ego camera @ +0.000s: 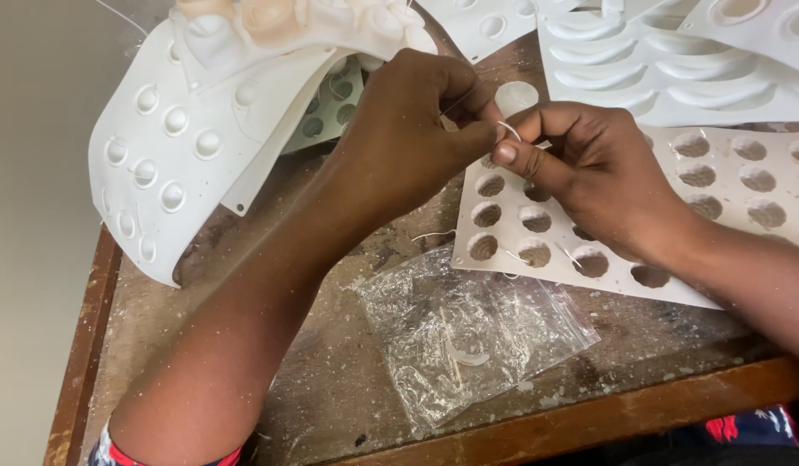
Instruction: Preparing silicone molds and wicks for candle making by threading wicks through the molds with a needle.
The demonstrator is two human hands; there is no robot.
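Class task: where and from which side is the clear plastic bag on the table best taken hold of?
Probably the clear plastic bag by its right corner, from above: it lies flat and crumpled on the wooden table, its folds offer a pinch, and both hands and the white mould are apart from it.

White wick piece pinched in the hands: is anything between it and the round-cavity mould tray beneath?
Nothing visible. The left hand and right hand pinch the thin white wick directly above the white mould tray, whose nearby cavities lie uncovered.
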